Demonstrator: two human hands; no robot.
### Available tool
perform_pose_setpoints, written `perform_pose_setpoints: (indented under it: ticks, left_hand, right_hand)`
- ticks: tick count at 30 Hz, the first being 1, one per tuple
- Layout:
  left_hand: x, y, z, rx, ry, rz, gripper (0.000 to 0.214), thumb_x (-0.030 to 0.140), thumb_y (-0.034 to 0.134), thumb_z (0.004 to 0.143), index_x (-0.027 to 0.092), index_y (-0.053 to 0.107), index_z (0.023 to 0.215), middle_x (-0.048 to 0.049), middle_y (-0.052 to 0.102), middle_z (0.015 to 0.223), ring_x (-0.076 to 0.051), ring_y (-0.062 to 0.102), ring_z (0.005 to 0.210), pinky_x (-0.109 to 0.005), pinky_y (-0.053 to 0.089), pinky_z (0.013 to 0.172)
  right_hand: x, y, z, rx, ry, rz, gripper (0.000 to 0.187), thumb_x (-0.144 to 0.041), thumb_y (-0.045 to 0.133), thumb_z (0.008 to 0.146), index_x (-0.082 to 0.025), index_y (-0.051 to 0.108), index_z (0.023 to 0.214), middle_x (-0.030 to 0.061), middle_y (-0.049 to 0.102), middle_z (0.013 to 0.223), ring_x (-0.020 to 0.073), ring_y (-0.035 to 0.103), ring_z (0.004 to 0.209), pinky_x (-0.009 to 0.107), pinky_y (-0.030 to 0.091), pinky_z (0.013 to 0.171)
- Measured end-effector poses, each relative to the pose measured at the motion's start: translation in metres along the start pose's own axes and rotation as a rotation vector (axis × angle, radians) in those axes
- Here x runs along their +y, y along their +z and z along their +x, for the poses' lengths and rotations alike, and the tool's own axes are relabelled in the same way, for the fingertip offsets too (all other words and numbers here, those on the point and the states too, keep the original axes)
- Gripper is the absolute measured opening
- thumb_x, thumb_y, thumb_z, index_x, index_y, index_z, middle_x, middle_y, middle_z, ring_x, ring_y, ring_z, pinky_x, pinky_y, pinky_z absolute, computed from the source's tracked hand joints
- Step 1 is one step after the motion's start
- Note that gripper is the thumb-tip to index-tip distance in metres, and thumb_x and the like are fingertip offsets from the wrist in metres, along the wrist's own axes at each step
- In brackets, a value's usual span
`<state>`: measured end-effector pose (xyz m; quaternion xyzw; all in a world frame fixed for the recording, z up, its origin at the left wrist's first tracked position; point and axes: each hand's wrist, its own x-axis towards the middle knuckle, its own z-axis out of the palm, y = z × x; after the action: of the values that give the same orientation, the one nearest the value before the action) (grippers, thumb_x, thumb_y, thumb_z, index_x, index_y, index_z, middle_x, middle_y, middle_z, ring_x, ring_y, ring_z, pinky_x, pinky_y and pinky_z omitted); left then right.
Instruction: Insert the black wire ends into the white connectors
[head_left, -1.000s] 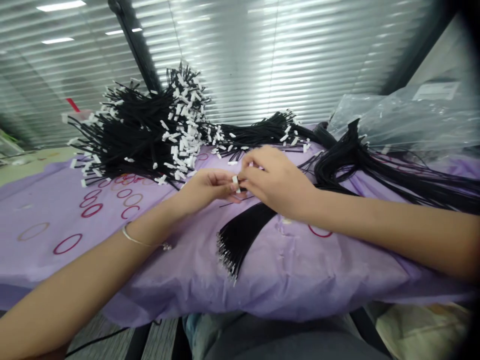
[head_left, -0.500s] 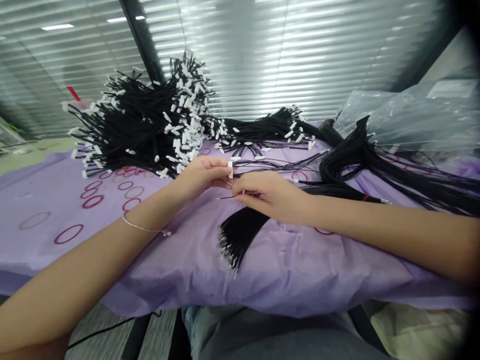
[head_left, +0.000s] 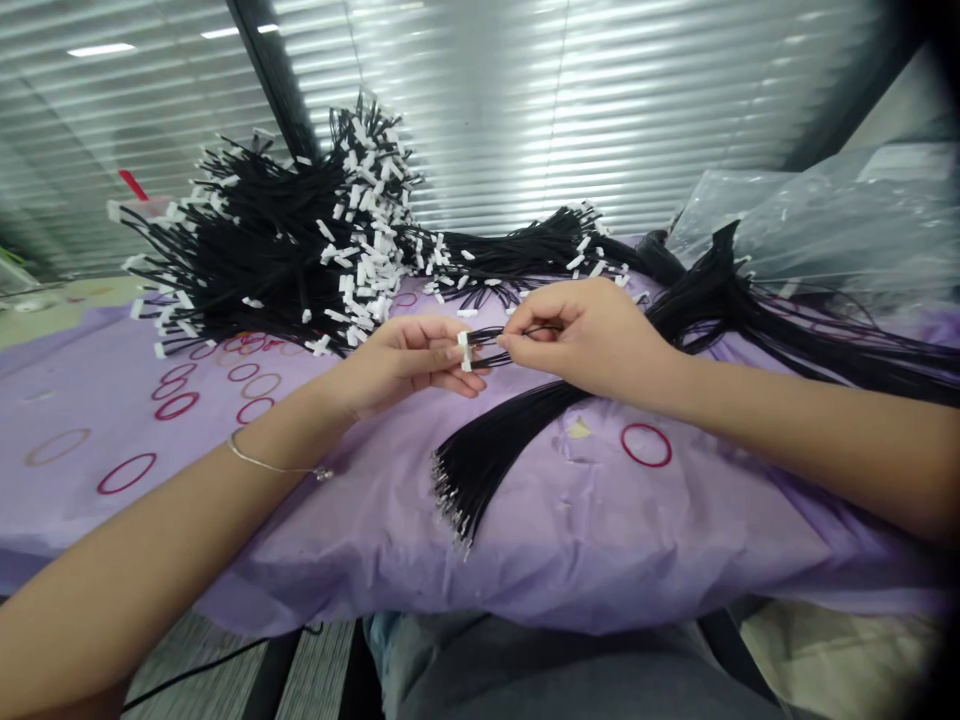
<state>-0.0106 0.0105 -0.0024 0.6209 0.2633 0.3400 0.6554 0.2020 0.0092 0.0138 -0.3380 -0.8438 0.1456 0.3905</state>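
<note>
Between the thumb and fingers of my left hand (head_left: 420, 360) is a small white plastic connector (head_left: 465, 351). Thin black wires (head_left: 487, 336) run out of its right side. My right hand (head_left: 585, 325) pinches a black wire just right of the connector, thumb and forefinger closed together. Beneath my right hand lies a bundle of black wires (head_left: 495, 440), its metal-tipped ends fanned toward the table's front edge.
A large heap of black cables with white connectors (head_left: 277, 250) stands at the back left, with a smaller bundle (head_left: 517, 255) beside it. Rubber bands (head_left: 646, 445) lie scattered on the purple cloth (head_left: 360, 520). Clear plastic bags (head_left: 817, 230) sit at the back right.
My right hand has moved up and to the right. The loose wire end that stuck out left of its fingers now points at the connector. A red rubber band has come into full view.
</note>
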Motion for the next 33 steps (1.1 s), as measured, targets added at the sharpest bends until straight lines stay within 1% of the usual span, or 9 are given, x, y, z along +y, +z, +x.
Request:
perform_pose_setpoints:
  ticks: [6,9,14,18,20,23,26,31,33]
  left_hand:
    - [0.000,0.001,0.000,-0.014,0.002,-0.027,0.010,0.015,0.063,0.080,0.007,0.065,0.086,-0.0078,0.072,0.079,-0.015,0.070,0.071,-0.023,0.058,0.070]
    - [0.000,0.001,0.000,-0.009,0.000,-0.036,0.009,0.014,0.064,0.080,0.007,0.065,0.085,-0.0078,0.072,0.080,-0.016,0.070,0.071,-0.023,0.058,0.070]
    - [-0.002,0.000,0.000,0.020,-0.031,-0.019,0.009,0.014,0.064,0.079,0.006,0.064,0.085,-0.0079,0.071,0.079,-0.017,0.070,0.071,-0.025,0.059,0.069]
    - [-0.002,0.003,0.001,0.045,-0.066,-0.025,0.010,0.014,0.065,0.077,0.006,0.063,0.084,-0.0084,0.071,0.079,-0.017,0.070,0.069,-0.025,0.059,0.067]
    - [-0.002,0.005,0.001,0.045,-0.078,-0.047,0.011,0.014,0.066,0.077,0.006,0.063,0.083,-0.0080,0.071,0.078,-0.016,0.070,0.068,-0.025,0.058,0.067]
    - [-0.001,0.007,0.001,0.027,-0.085,-0.062,0.013,0.017,0.067,0.076,0.006,0.062,0.082,-0.0077,0.070,0.078,-0.015,0.069,0.068,-0.023,0.058,0.067]
    - [0.001,0.009,0.000,0.014,-0.100,-0.044,0.014,0.018,0.068,0.076,0.006,0.062,0.082,-0.0070,0.070,0.078,-0.014,0.069,0.067,-0.023,0.057,0.066]
    - [0.004,0.011,-0.002,-0.020,-0.098,-0.069,0.012,0.017,0.067,0.077,0.006,0.063,0.082,-0.0058,0.070,0.078,-0.013,0.069,0.067,-0.022,0.057,0.066]
    - [0.004,0.011,-0.002,-0.038,-0.097,-0.087,0.013,0.017,0.067,0.078,0.006,0.062,0.083,-0.0060,0.070,0.078,-0.013,0.069,0.067,-0.022,0.057,0.067]
  right_hand:
    - [-0.001,0.002,0.000,0.043,-0.034,-0.052,0.008,-0.010,0.063,0.070,-0.015,0.065,0.064,-0.0041,0.054,0.057,0.0034,0.043,0.052,0.020,0.032,0.051]
    - [0.000,0.002,-0.001,0.055,-0.076,-0.060,0.008,-0.009,0.063,0.070,-0.015,0.066,0.065,-0.0039,0.054,0.058,0.0034,0.044,0.052,0.019,0.032,0.051]
    - [0.004,0.007,-0.003,0.071,-0.286,-0.190,0.008,-0.010,0.061,0.074,-0.013,0.066,0.069,-0.0027,0.051,0.058,0.0041,0.043,0.055,0.020,0.032,0.054]
    - [0.009,0.015,-0.008,0.103,-0.450,-0.342,0.014,-0.013,0.055,0.081,-0.011,0.066,0.074,0.0001,0.055,0.065,0.0067,0.047,0.062,0.020,0.035,0.058]
    - [0.011,0.017,-0.009,0.127,-0.503,-0.395,0.017,-0.016,0.052,0.085,-0.011,0.066,0.076,0.0007,0.057,0.068,0.0079,0.050,0.065,0.021,0.036,0.060]
    - [0.012,0.017,-0.009,0.147,-0.513,-0.405,0.015,-0.016,0.053,0.084,-0.011,0.065,0.077,-0.0001,0.056,0.068,0.0075,0.049,0.064,0.020,0.036,0.060]
    - [0.009,0.014,-0.008,0.133,-0.487,-0.356,0.011,-0.014,0.055,0.081,-0.012,0.065,0.075,-0.0014,0.054,0.065,0.0061,0.047,0.062,0.019,0.035,0.060]
    - [0.002,0.007,-0.007,0.087,-0.369,-0.223,0.010,-0.009,0.058,0.075,-0.014,0.065,0.069,-0.0040,0.048,0.057,0.0037,0.038,0.052,0.019,0.030,0.052]
    - [-0.001,0.005,-0.007,0.073,-0.334,-0.178,0.009,-0.009,0.059,0.074,-0.014,0.065,0.069,-0.0042,0.048,0.057,0.0038,0.038,0.052,0.019,0.030,0.052]
